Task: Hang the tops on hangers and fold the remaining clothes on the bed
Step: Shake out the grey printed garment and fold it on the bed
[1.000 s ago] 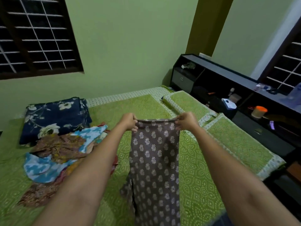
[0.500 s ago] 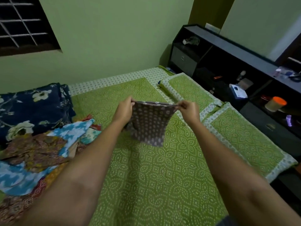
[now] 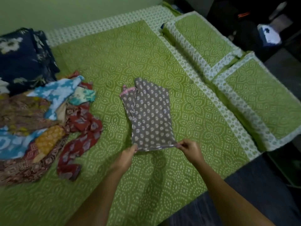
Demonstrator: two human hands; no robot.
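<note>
A grey garment with a white flower print lies stretched out flat on the green bed cover, its far end showing a pink edge. My left hand pinches its near left corner and my right hand pinches its near right corner, both at the near hem. A heap of loose clothes, blue-white, brown, orange and red, lies on the left side of the bed.
A folded navy floral blanket sits at the far left. Two green pillows line the bed's right side. A dark shelf unit with small items stands beyond them. The bed's near right edge meets dark floor.
The grey garment was held up in the air by its top edge; now it is laid flat on the bed with my hands at its near edge. My view has tilted down.
</note>
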